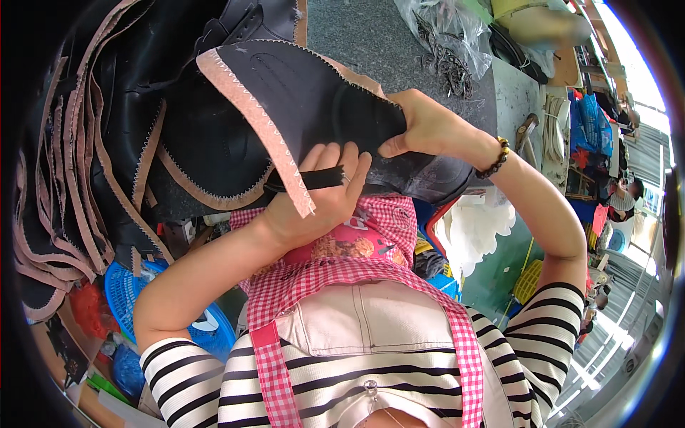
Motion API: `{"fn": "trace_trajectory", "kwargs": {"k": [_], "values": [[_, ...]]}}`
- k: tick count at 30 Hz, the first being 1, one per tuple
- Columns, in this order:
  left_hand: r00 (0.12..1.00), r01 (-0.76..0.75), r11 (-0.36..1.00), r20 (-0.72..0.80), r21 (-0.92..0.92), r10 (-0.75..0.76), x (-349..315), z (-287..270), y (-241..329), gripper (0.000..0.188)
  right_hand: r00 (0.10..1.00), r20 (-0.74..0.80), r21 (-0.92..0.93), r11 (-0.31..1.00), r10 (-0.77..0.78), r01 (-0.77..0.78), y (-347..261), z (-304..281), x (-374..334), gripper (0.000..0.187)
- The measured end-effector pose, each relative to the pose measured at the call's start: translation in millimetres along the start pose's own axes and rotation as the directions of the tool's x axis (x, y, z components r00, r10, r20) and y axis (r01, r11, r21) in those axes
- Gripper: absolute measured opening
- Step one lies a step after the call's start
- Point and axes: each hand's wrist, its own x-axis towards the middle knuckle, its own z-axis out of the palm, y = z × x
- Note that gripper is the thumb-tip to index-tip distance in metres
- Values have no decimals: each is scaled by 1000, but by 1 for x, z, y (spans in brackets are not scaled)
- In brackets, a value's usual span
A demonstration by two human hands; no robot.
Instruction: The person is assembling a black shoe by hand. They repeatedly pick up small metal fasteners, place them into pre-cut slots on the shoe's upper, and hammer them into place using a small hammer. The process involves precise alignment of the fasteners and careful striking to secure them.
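A black leather piece [307,78] with a tan edge and pale zigzag stitching spreads in front of me, like part of a shoe upper. My right hand [428,125] grips its right edge between thumb and fingers, a beaded bracelet on the wrist. Lower down, my left hand [321,189] lies with outstretched fingers against the black leather. Its thumb is hidden. The tan edge strip [260,128] crosses in front of this hand, and a short black strap [307,180] runs over it toward a ring on one finger.
Layered black leather pieces [78,157] with tan edges hang at the left. Beneath them stands a blue plastic basket [123,303]. A clear bag [457,43] with dark metal parts lies on the grey worktop [349,36]. Other people are at the far right.
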Motion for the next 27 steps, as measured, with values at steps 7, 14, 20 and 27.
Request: {"fn": "trace_trajectory", "kwargs": {"k": [7, 14, 20, 27], "values": [[1000, 2, 1000, 27, 21, -2, 0, -6, 0, 47, 970, 229, 143, 983, 82, -117, -6, -9, 3, 21], [998, 32, 999, 53, -20, -31, 1, -7, -2, 47, 990, 139, -50, 999, 23, -17, -17, -6, 2, 17], [998, 26, 998, 58, -63, -23, 3, -8, -4, 48, 993, 121, 174, 984, 14, -35, -4, -2, 5, 14], [999, 37, 996, 14, -84, -36, 2, -4, -3, 48, 984, 152, 251, 959, 94, -130, -5, -3, 5, 24]]}}
